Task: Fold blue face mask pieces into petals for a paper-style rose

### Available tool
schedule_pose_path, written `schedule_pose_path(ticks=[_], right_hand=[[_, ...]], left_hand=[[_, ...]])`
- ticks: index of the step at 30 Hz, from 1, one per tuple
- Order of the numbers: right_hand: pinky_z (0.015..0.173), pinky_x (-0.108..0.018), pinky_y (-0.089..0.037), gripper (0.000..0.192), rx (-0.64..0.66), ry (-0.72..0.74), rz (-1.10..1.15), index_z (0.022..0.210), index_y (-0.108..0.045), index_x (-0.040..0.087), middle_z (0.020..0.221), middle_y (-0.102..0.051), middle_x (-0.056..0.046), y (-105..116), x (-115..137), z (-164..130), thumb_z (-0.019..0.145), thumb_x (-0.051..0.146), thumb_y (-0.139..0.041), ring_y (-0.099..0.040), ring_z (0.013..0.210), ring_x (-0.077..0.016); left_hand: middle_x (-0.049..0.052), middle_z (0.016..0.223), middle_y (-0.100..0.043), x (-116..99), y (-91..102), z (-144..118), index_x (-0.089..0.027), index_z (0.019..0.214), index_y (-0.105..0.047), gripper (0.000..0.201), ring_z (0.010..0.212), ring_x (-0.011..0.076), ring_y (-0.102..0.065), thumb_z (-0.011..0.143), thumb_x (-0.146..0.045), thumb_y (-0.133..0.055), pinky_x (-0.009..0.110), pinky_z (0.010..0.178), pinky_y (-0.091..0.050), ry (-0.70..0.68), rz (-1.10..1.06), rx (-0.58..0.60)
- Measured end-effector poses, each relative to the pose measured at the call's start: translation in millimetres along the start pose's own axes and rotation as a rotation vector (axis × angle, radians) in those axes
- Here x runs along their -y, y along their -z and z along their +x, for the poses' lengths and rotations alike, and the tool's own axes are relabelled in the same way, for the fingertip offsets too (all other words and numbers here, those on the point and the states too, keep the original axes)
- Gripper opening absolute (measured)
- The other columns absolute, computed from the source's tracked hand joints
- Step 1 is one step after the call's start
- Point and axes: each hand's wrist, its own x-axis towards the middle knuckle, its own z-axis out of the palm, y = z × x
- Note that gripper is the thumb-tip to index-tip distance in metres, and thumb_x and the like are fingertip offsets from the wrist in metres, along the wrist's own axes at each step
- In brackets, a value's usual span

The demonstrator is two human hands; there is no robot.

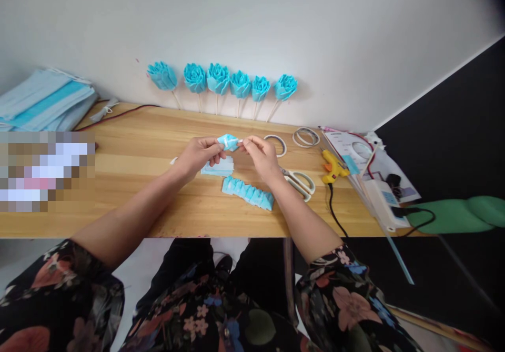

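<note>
A small folded light-blue petal (228, 142) with a white strip across it is held up over the table. My left hand (203, 154) is closed on its left side, thumb and fingers pinching it. At its right edge my right hand (259, 153) is closed in a pinch on a small white bit of tape, close against the petal. Below lie a stack of pale blue fabric pieces (218, 167) and an overlapping row of folded blue petals (248, 193). Scissors (300, 182) with pale handles rest beside my right wrist, partly hidden by it.
Several blue flowers on sticks (218, 78) lean along the wall. Tape rolls (306, 137) and a yellow glue gun (333, 167) with a black cord lie to the right, near a white power strip (384, 204). Blue masks (43, 99) are piled at the far left of the wooden table (130, 194).
</note>
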Motion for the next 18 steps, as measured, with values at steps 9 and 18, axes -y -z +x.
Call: schedule_pose_path(ticks=[9,18], right_hand=[[0.079,-0.03,-0.051,0.023,-0.017,-0.014,0.046,0.086,-0.068,0.023,0.078,-0.07,0.0,-0.9,2.6,-0.1,0.087,0.045,-0.062,-0.065,0.079,-0.0153],[0.069,-0.026,-0.049,0.013,-0.182,-0.112,0.248,0.077,-0.062,0.021,0.072,-0.065,0.003,3.9,-1.1,6.8,0.075,0.034,-0.059,-0.059,0.066,-0.0102]], left_hand=[[0.003,0.059,-0.064,1.4,0.4,-0.7,-0.014,0.061,-0.067,0.021,0.05,0.0085,-0.051,0.08,-0.025,-0.066,0.022,0.049,-0.04,-0.009,-0.038,0.002],[0.001,0.056,-0.061,0.0,1.4,0.4,-0.014,0.059,-0.065,0.023,0.047,0.0077,-0.05,0.081,-0.019,-0.063,0.021,0.047,-0.039,-0.011,-0.035,-0.05]])
